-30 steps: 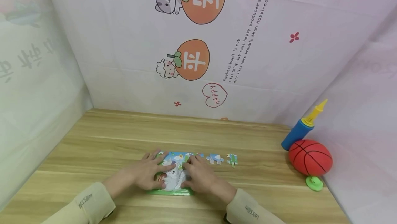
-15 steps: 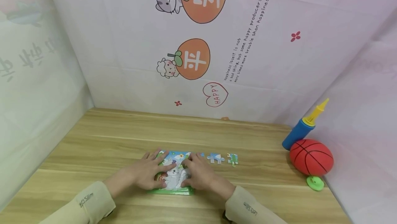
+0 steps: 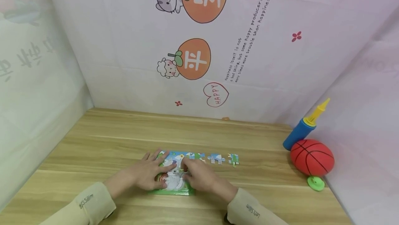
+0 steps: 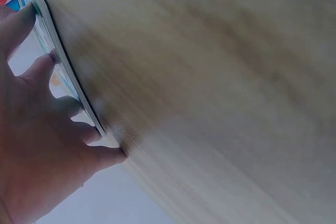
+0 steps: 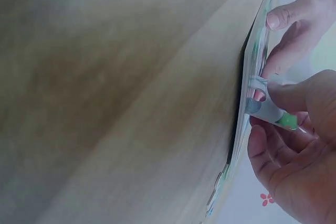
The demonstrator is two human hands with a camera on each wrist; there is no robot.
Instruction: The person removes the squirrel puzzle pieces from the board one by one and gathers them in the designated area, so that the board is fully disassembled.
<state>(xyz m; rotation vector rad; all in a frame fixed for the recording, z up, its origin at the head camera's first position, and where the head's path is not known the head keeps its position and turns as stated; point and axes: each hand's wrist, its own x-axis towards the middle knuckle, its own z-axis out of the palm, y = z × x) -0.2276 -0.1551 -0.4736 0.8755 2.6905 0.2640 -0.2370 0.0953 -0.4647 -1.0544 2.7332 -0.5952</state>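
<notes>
A jigsaw puzzle (image 3: 177,193) with a green border and a white animal picture lies flat on the wooden table. My left hand (image 3: 148,173) rests on its left side, fingers spread. In the left wrist view, that hand's fingertips touch the puzzle along its thin edge (image 4: 73,77). Over the right side is my right hand (image 3: 201,176). The right wrist view shows it pinching a grey-white and green puzzle piece (image 5: 270,109) between thumb and fingers. This piece is tilted up, its lower end at the puzzle's surface. Part of the picture is hidden beneath both hands.
Loose puzzle pieces lie right of the puzzle: a partly hidden one (image 3: 199,156), a blue one (image 3: 216,159) and a green one (image 3: 233,159). Farther right are a red ball (image 3: 311,158), a blue-yellow hand pump (image 3: 299,134) and a green toy (image 3: 316,183). Fabric walls (image 3: 131,45) enclose the table.
My right hand has shifted slightly left over the puzzle, its fingers more bent. More of the nearest loose piece shows behind it. The left hand stays in place.
</notes>
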